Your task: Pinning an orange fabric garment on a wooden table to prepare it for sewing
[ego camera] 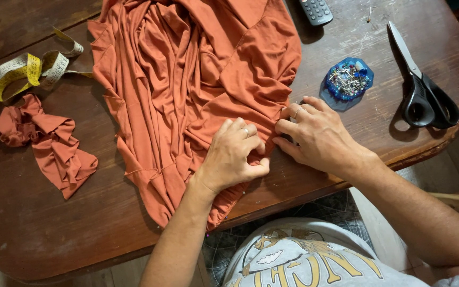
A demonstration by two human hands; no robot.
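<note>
Both hands sit down low on the rust-orange fabric point(187, 79), which lies bunched and folded across the middle of the dark wooden table point(38, 234), its lower end hanging over the near edge. The left hand point(235, 157) curls over the cloth's right edge, its grip closed, fingers and thumb pinching a fold. The right hand point(320, 138) lies flatter just beside it, fingertips touching the same edge; whether its grip has actually caught the cloth, I cannot tell. Just beyond the right hand sits a blue pin holder point(349, 79) full of pins. Black-handled scissors point(423, 85) lie shut further right. At far left, a yellow-and-white tape measure point(27, 72) loops above a crumpled scrap of matching cloth point(49, 143).
</note>
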